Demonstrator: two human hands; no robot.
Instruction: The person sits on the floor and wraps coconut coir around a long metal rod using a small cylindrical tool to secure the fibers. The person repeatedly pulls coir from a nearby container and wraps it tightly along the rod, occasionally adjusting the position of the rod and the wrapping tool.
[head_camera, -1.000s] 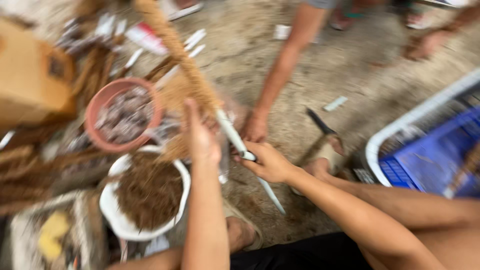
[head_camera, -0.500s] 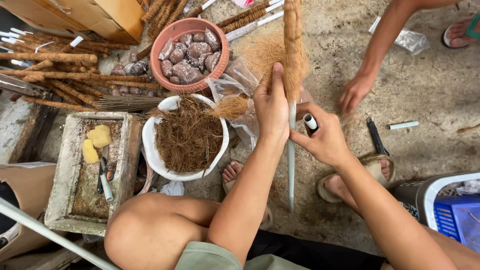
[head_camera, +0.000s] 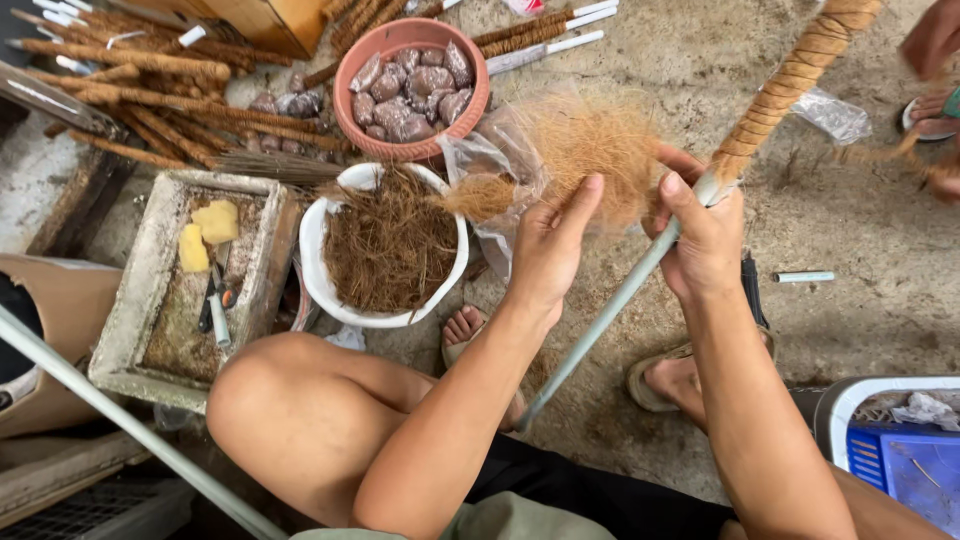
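Pole (head_camera: 640, 275), grey, slanting from low centre up toward the top right corner of the ground; upper length wound in coir rope (head_camera: 790, 80), lower length bare, its end just beside a sandalled foot (head_camera: 470, 330)

Right hand (head_camera: 705, 240): clenched around the pole just below where the winding starts, thumb up along the shaft

Left hand (head_camera: 550, 245): open, fingers straight and raised, just beside the pole without closing on it; loose coir (head_camera: 590, 140) fluffs out right behind the fingertips, over a clear plastic bag (head_camera: 480, 160)

White bowl (head_camera: 315, 275): on the ground left of the left hand, heaped with brown fibre

Terracotta bowl (head_camera: 410, 150): touching the white bowl's far side, filled with small dark packed pouches; more pouches lie loose to its left

Stone tray (head_camera: 135, 310): left of the white bowl, holding two yellow sponges (head_camera: 205, 235) and small tools

Finished poles (head_camera: 150, 95): stacked along the top left, coir-wrapped with white ends; a few more lie near the top edge, centre

Cardboard box (head_camera: 275, 20): top edge, behind the stack

White tube piece (head_camera: 805, 277): lying alone on the ground, right of the right hand

Blue crate (head_camera: 910, 465): bottom right corner, inside a white-rimmed bin

Another person's hand (head_camera: 935, 40) and sandalled foot: top right corner, blurred
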